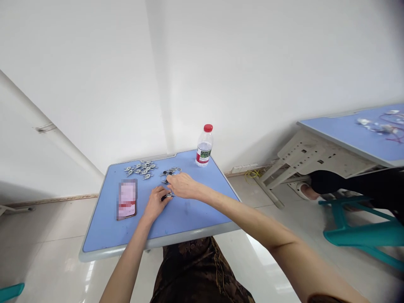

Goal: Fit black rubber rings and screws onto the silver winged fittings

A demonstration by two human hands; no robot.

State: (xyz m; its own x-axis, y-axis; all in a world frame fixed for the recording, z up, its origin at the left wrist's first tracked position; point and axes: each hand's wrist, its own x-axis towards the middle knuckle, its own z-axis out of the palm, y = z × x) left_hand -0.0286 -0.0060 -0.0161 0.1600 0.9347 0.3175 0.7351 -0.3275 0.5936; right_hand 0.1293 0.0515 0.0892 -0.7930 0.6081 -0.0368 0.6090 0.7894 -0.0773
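Note:
On the blue desk (pixel 195 214), my left hand (pixel 155 202) is closed around a small metal and black part (pixel 168 195), low at the desk's middle. My right hand (pixel 180 185) reaches in from the right just above it, fingers pinched together over the same part; whatever lies between those fingertips is too small to name. Several black and metal parts (pixel 170 172) lie just beyond my right hand. A group of small silvery metal parts (pixel 145 169) is spread at the back left of the desk.
A phone (pixel 127 199) lies on the desk's left side. A water bottle (pixel 204 147) with a red cap stands at the back right. Further right are another blue desk (pixel 341 126) with wired items, a teal stool (pixel 362 233) and a person's dark-clothed leg (pixel 331 181).

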